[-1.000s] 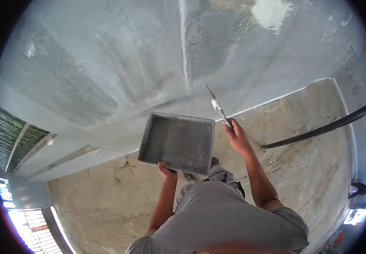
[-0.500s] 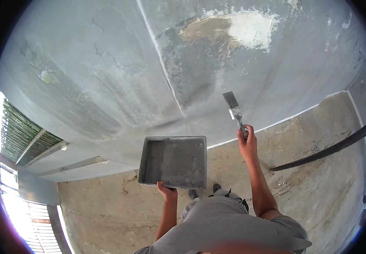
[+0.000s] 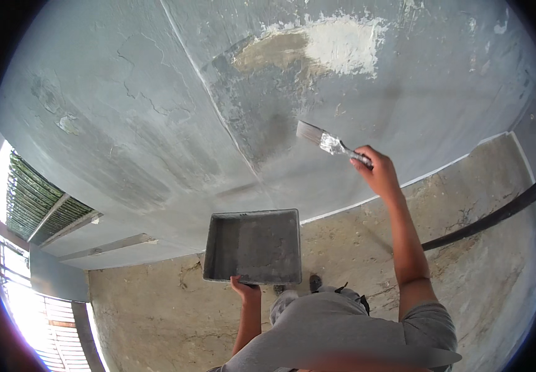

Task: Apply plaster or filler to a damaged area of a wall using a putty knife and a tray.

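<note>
The paintbrush [image 3: 333,143] is held ahead of the person, right of centre, bristles directed far and left toward the wall [image 3: 429,124]. From where I stand, bristle contact with the wall cannot be confirmed. The right grip [image 3: 376,170] is closed, pinching the brush handle. The left grip [image 3: 247,290] is clamped on the near rim of a shallow rectangular tray [image 3: 211,248], thumb inside; its fingers beneath are mostly hidden. The tray interior is dark grey; any wet content cannot be identified.

Condition of work, by judgement: partial. Most of the wall is grey, and a darker grey area [image 3: 261,111] lies right of the pale vertical seam [image 3: 206,87]. A white patch [image 3: 345,46] and an adjoining brown patch [image 3: 277,53] at the far side appear not yet covered. Fresh and old grey cannot be told apart.

Surface: cracked and streaked left of the seam. Floor [image 3: 156,304]: tan, stained, cracked. Right: a dark curved pole [image 3: 497,214]. Left: a bright barred opening [image 3: 51,322].
</note>
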Motion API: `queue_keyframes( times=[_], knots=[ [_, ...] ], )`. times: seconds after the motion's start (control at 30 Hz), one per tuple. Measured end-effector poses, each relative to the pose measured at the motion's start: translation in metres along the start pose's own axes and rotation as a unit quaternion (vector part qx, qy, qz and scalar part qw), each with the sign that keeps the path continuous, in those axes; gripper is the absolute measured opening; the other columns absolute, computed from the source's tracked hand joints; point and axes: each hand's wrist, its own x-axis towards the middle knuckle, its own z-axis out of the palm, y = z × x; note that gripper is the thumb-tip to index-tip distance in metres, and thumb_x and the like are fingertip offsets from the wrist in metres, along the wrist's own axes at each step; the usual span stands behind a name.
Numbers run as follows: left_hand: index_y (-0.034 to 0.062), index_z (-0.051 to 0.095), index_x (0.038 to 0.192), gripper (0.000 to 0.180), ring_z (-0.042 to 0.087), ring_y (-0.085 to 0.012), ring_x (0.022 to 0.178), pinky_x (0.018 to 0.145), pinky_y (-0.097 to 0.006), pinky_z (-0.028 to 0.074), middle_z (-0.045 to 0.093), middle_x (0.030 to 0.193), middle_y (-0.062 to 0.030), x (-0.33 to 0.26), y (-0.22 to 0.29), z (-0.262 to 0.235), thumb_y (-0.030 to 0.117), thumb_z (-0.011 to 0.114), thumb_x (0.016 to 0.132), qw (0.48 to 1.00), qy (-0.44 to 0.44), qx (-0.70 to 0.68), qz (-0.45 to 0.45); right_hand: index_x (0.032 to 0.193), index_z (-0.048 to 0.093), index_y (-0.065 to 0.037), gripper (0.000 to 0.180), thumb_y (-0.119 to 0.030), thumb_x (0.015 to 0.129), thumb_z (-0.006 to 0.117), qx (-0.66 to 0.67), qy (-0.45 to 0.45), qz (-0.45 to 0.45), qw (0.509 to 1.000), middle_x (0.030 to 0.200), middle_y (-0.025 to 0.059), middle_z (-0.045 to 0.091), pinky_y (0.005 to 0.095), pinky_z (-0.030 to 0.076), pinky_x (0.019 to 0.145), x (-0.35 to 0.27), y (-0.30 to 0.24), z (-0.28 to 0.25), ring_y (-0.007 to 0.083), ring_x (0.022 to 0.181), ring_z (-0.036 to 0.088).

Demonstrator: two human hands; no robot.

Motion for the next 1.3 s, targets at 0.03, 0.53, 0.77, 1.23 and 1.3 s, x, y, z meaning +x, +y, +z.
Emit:
queue_keyframes(
  times=[0.03,0.53,0.77,1.23,1.3],
  knots=[
    [0.011,0.058,0.103,0.035,0.056,-0.0261,0.1,0.084,-0.043,0.045,0.06,0.109,-0.0051,0.002,-0.001,-0.002,0.034,0.055,0.076,1.0,-0.003,-0.003,-0.003,0.104,0.06,-0.006,0.02,-0.02,0.092,0.067,-0.011,-0.008,-0.019,1.0,0.076,0.0124,0.065,0.0328,0.047,0.058,0.009,-0.005,-0.012,0.0239,0.062,0.061],
    [0.0116,0.059,0.113,0.046,0.058,-0.0285,0.106,0.089,-0.045,0.048,0.061,0.113,-0.0063,0.006,-0.018,-0.018,0.033,0.056,0.072,0.998,-0.058,-0.012,-0.017,0.126,0.058,-0.003,0.032,-0.011,0.094,0.058,-0.096,0.213,0.158,0.959,0.107,0.0172,0.068,0.035,0.052,0.078,0.048,-0.028,-0.101,0.0298,0.089,0.067],
    [0.0112,0.058,0.111,0.043,0.057,-0.0271,0.105,0.087,-0.044,0.046,0.06,0.112,-0.0047,-0.008,-0.019,-0.004,0.04,0.055,0.079,0.998,-0.052,0.001,-0.017,0.121,0.06,-0.005,0.03,-0.011,0.091,0.059,-0.183,0.321,0.031,0.929,0.106,0.0208,0.067,0.0417,0.051,0.08,0.077,-0.032,-0.093,0.036,0.094,0.065],
    [0.0104,0.058,0.107,0.042,0.056,-0.0279,0.103,0.087,-0.043,0.045,0.059,0.11,-0.006,-0.009,0.001,-0.006,0.035,0.057,0.073,0.996,-0.08,0.032,-0.032,0.116,0.055,0.005,0.026,-0.004,0.092,0.048,-0.157,0.099,-0.063,0.981,0.092,0.0237,0.062,0.0458,0.057,0.065,0.086,-0.205,0.04,0.0383,0.075,0.068],
    [0.0106,0.058,0.105,0.039,0.056,-0.0276,0.103,0.086,-0.044,0.045,0.059,0.109,-0.0063,-0.009,0.0,-0.007,0.033,0.056,0.073,0.998,-0.049,0.01,-0.037,0.116,0.059,0.002,0.027,-0.008,0.091,0.055,-0.109,0.096,-0.086,0.986,0.088,0.0222,0.064,0.0448,0.056,0.067,0.075,-0.219,0.04,0.0372,0.075,0.067]
  ],
)
